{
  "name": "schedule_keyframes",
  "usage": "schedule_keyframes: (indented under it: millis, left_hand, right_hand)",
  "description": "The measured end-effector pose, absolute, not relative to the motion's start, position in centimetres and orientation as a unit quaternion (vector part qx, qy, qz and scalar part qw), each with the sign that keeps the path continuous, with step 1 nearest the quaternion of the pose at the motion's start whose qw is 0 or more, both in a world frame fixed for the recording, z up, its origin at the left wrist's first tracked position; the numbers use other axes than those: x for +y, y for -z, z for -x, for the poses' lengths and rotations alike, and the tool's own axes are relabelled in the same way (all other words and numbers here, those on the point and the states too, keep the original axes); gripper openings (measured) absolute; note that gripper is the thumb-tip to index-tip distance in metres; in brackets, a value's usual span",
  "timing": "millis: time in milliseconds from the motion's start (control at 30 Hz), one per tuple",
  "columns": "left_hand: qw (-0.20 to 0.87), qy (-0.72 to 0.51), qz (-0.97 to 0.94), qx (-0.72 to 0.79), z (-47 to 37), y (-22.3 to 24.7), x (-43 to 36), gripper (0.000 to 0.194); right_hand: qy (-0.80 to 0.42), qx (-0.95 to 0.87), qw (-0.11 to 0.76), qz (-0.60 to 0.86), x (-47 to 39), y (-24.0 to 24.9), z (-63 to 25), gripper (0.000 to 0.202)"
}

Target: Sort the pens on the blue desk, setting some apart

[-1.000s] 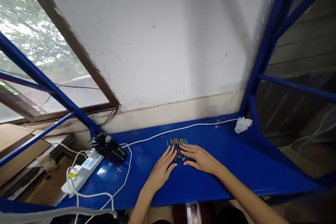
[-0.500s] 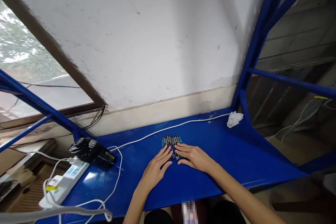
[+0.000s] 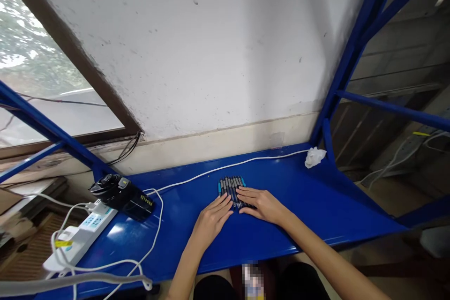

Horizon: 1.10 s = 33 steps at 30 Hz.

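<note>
A blue bench (image 3: 309, 206) is running along a white wall (image 3: 211, 47), with a blue frame post (image 3: 348, 56) rising at its right end. A window (image 3: 31, 79) is showing at the left. A white cable (image 3: 225, 168) is trailing across the back of the bench toward a crumpled white cloth (image 3: 314, 156) in the far right corner. A white power strip (image 3: 79, 236) is lying at the left edge, and a black device (image 3: 123, 193) is sitting just beside it. The right hand (image 3: 263, 204) is lying flat with fingers spread, covering the near ends of a row of what seem to be pens (image 3: 231, 184). The left hand (image 3: 211, 220) is resting open on the bench, its fingertips touching the row's left side.
</note>
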<state>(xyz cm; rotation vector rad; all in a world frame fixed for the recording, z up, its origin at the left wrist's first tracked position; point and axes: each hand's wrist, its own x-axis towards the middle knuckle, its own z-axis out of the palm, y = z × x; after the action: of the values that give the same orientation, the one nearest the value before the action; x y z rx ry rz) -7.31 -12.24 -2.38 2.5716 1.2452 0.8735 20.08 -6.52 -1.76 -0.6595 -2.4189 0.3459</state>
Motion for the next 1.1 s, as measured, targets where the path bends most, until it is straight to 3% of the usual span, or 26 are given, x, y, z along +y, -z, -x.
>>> schedule_keyframes:
  millis: [133,233,367,567,1100]
  left_hand:
    - [0.069,-0.319,-0.852,0.409,7.2,2.2,-12.5,0.049]
    - [0.063,-0.34,-0.835,0.428,7.3,1.9,-12.6,0.053]
    - [0.061,-0.373,-0.793,0.477,7.7,1.8,-12.6,0.044]
    - [0.088,-0.394,-0.739,0.538,8.8,2.5,-12.3,0.039]
    - [0.127,-0.346,-0.787,0.495,8.5,2.1,-12.7,0.045]
  right_hand:
    - [-0.124,-0.904,0.316,0.26,-6.5,1.0,-20.3,0.06]
    - [-0.118,-0.877,0.361,0.295,-6.4,0.6,-20.6,0.048]
    - [-0.125,-0.811,0.434,0.371,-6.1,0.4,-21.2,0.028]
    - [-0.138,-0.744,0.505,0.415,-5.6,0.6,-21.7,0.025]
    - [-0.194,-0.772,0.472,0.378,-6.0,0.5,-21.5,0.021]
